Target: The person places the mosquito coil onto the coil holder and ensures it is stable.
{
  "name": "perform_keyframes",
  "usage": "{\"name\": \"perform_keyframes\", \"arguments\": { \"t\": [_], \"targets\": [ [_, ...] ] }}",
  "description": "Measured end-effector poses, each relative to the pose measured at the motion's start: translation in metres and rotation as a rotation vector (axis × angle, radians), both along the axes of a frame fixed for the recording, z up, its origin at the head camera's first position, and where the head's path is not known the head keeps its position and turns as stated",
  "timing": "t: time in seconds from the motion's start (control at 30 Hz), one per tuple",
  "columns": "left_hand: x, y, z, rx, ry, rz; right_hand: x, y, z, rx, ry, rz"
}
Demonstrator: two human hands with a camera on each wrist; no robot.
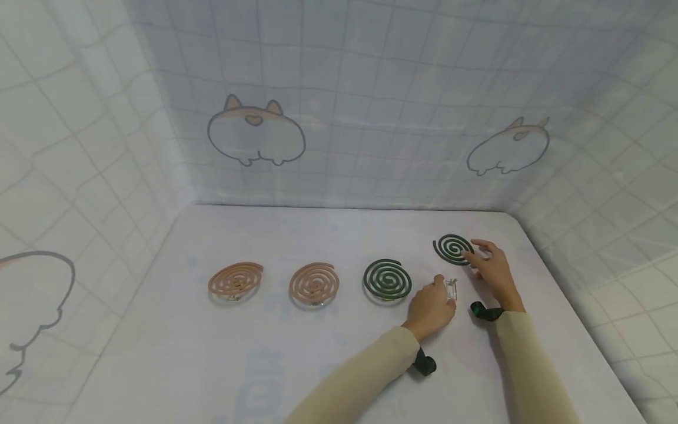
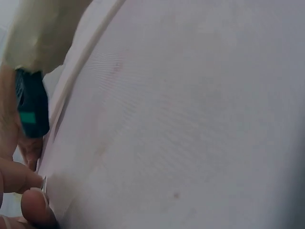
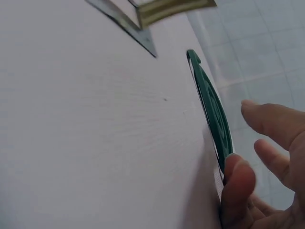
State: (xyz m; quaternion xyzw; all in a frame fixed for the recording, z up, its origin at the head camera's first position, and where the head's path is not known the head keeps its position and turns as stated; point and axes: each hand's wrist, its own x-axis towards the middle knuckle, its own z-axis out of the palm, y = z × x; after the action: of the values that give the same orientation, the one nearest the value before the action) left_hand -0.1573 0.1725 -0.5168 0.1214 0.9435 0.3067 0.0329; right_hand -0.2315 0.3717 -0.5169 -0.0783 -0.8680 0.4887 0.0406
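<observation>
My left hand (image 1: 431, 308) pinches a small silvery metal stand (image 1: 451, 289) low over the white table. In the left wrist view only a thin metal edge (image 2: 45, 184) shows between thumb and finger. At the back right lies a flat dark green mosquito coil (image 1: 453, 249). Beside it is my right hand (image 1: 494, 272), fingers spread apart. In the right wrist view the thumb (image 3: 238, 179) is at the near rim of the green coil (image 3: 213, 112), while the other fingers stay off it. A flat metal piece with a brass-coloured strip (image 3: 176, 9) shows at the top there.
Left of my hands, another green coil (image 1: 387, 280) and two brown coils (image 1: 314, 283) (image 1: 235, 279) sit raised on small metal stands in a row. Grid-patterned curtains (image 1: 360, 118) enclose the table (image 1: 212, 359) at the back and sides.
</observation>
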Motion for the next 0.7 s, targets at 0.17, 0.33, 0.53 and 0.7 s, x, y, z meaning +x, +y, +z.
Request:
{"name": "perform_keyframes", "arguments": {
  "t": [0.17, 0.33, 0.53, 0.7],
  "targets": [
    [-0.003, 0.002, -0.001, -0.008, -0.006, -0.002, -0.012, 0.004, 0.0, 0.037, -0.042, 0.01],
    [-0.004, 0.001, 0.001, 0.12, -0.079, 0.015, -0.02, 0.007, -0.002, 0.111, -0.057, 0.044],
    [-0.004, 0.0, 0.0, 0.204, -0.116, 0.034, -0.021, 0.004, -0.001, 0.158, -0.08, 0.058],
    [-0.006, 0.0, 0.0, 0.235, -0.132, 0.047, -0.02, 0.003, -0.002, 0.146, -0.062, 0.059]
  ]
}}
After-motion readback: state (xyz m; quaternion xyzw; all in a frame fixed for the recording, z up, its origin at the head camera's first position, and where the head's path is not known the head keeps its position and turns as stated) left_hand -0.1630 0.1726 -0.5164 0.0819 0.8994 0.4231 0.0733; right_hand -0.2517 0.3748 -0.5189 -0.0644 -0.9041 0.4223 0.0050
